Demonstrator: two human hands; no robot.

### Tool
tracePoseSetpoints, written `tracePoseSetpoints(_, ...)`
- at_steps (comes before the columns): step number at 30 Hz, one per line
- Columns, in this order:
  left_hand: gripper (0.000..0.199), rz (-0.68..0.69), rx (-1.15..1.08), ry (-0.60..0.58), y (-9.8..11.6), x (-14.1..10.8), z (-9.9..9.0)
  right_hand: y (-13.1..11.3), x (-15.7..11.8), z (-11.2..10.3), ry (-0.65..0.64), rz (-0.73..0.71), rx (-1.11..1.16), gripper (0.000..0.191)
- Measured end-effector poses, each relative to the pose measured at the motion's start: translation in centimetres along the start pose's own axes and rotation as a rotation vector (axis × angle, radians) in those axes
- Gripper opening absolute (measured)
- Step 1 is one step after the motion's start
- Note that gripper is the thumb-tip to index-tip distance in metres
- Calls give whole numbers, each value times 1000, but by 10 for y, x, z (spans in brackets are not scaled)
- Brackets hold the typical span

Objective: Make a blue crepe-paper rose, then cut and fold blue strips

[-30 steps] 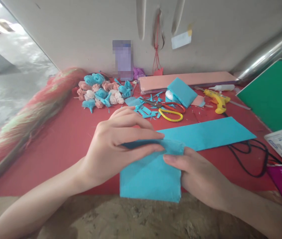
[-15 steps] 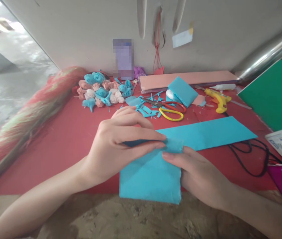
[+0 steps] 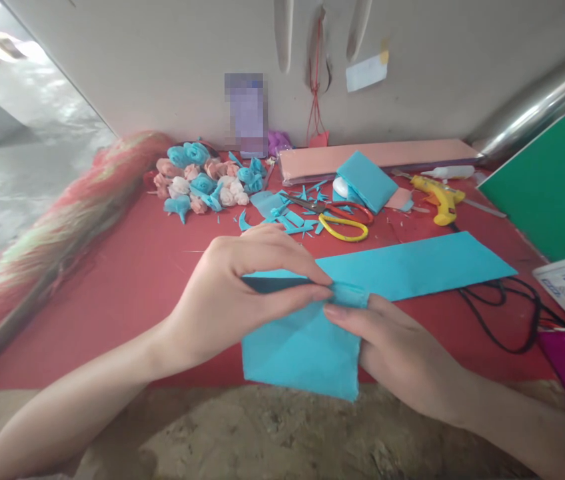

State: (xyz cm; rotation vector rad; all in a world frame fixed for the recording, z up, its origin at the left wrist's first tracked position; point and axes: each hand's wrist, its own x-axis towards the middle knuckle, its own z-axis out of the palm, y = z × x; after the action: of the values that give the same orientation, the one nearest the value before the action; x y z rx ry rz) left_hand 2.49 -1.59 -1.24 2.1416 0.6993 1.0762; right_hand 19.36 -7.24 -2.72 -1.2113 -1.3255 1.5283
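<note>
Both hands hold a piece of blue crepe paper upright above the front edge of the red tabletop. My left hand pinches its top edge between thumb and fingertips, where the paper looks folded over in a narrow strip. At the right edge, my right hand grips it with the thumb in front and the other fingers behind, mostly hidden. Beyond them a long blue paper strip lies flat, and scissors with red and yellow handles rest among blue scraps.
Blue, pink and white paper roses are heaped at the back left. A folded blue paper pack, a yellow glue gun and a pink paper pack lie behind. A black cord and a green board are right.
The paper's lower edge has risen slightly and tilted. Its top edge now shows a more distinct fold, and my left fingers have shifted a little downward. My right hand has barely moved.
</note>
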Motion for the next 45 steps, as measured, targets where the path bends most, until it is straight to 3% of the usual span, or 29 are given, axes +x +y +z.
tracePoseSetpoints(4, 9, -24, -62, -2, -1, 0, 0, -1, 1, 1, -70, 107, 74, 22)
tracePoseSetpoints(11, 10, -135, -59, -20, 4, 1, -2, 0, 1, 5, -153, 137, 114, 24)
tracePoseSetpoints(19, 15, -210, -234, -105, -8, 2, -3, 10, 0, -10, 11, -68, -243, 29)
tracePoseSetpoints(24, 2, -284, -468, 37, -26, 8, -15, 4, 0, -16, 80, -72, -203, 35)
tracePoseSetpoints(29, 34, -369, -455, -142, -24, 12, -17, -6, 2, -19, 60, -140, -190, 42)
tracePoseSetpoints(32, 24, -400, -435, -185, -18, 12, -12, -10, 3, -21, 74, -163, -225, 45)
tracePoseSetpoints(36, 11, -499, -493, -128, -15, 9, -8, -10, 3, -23, 148, -274, -371, 48)
tracePoseSetpoints(40, 9, -576, -551, -142, -17, 8, -9, -8, 4, -31, 117, -297, -485, 43)
tracePoseSetpoints(45, 3, -663, -504, -211, -17, 8, -5, -10, 9, -37, 71, -308, -583, 17)
